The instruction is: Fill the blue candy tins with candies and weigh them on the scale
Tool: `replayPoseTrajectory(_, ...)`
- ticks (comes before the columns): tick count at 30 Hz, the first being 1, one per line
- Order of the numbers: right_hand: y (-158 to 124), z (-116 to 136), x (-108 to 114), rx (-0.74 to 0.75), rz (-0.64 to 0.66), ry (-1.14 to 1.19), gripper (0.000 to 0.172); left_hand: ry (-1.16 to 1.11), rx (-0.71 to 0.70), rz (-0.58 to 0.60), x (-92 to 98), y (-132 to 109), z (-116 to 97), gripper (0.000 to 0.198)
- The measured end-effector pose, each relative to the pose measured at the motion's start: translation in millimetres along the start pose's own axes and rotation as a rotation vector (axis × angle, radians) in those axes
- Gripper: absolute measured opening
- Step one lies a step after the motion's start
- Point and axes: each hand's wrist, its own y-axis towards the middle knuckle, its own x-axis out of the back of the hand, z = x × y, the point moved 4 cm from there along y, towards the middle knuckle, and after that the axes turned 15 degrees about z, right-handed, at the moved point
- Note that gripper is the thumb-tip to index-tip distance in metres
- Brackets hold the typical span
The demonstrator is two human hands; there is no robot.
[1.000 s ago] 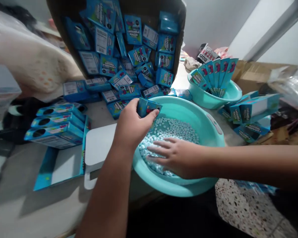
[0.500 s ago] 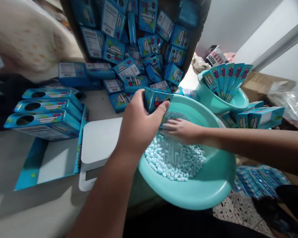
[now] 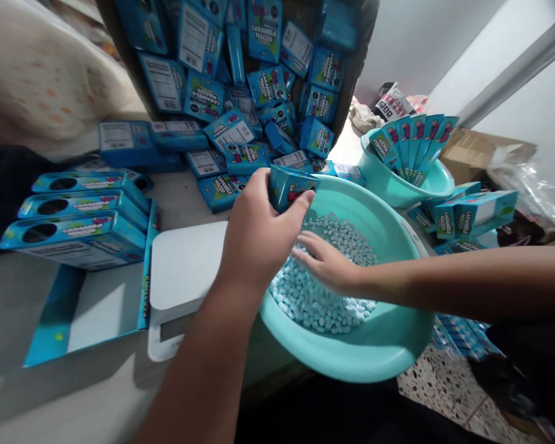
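Observation:
My left hand (image 3: 261,237) is closed around a small blue candy box (image 3: 287,186) and holds it tilted above the near-left part of a wide turquoise basin (image 3: 379,357). In the basin lies a heap of small pale-blue candies (image 3: 319,314). Over that heap my right hand (image 3: 327,262) reaches in from the right, its fingers stretched out toward the box and apart from it. I cannot tell whether any candies lie under its palm. To the left of the basin is a white kitchen scale (image 3: 187,262) with nothing on its plate.
Three blue boxes (image 3: 74,237) stand in an open display tray (image 3: 104,302) at left. A large carton (image 3: 358,92) full of blue candy boxes spills onto the table at the back. At right, a smaller turquoise tub (image 3: 398,185) holds flat boxes, with opened boxes (image 3: 476,213) beside it.
My right hand has lifted slightly off the candies, with its fingers turned up toward the box. Candies that were sliding have settled. My left hand keeps its grip on the box.

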Motion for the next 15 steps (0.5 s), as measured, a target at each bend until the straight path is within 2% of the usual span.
replayPoseTrajectory(3, -3.7, 21.0, -24.2, 0.103, 0.053, 0.142, 0.036, 0.036, 0.028, 0.031, -2.4, 2.6, 0.4, 0.028)
replayPoseTrajectory(6, -10.3, 35.3, -37.1, 0.051, 0.064, 0.237, 0.036, 0.093, 0.07, 0.034, -2.5, 3.1, 0.8, 0.029)
replayPoseTrajectory(10, -30.2, 41.9, -36.1, -0.107, 0.173, 0.313, 0.038, 0.115, 0.077, -0.009, 1.3, 1.5, 1.8, 0.029)
replayPoseTrajectory(15, -52.5, 32.2, -26.2, -0.287, 0.385, 0.521, 0.029, 0.159, 0.083, 0.001, 1.8, 0.5, 1.2, 0.029)
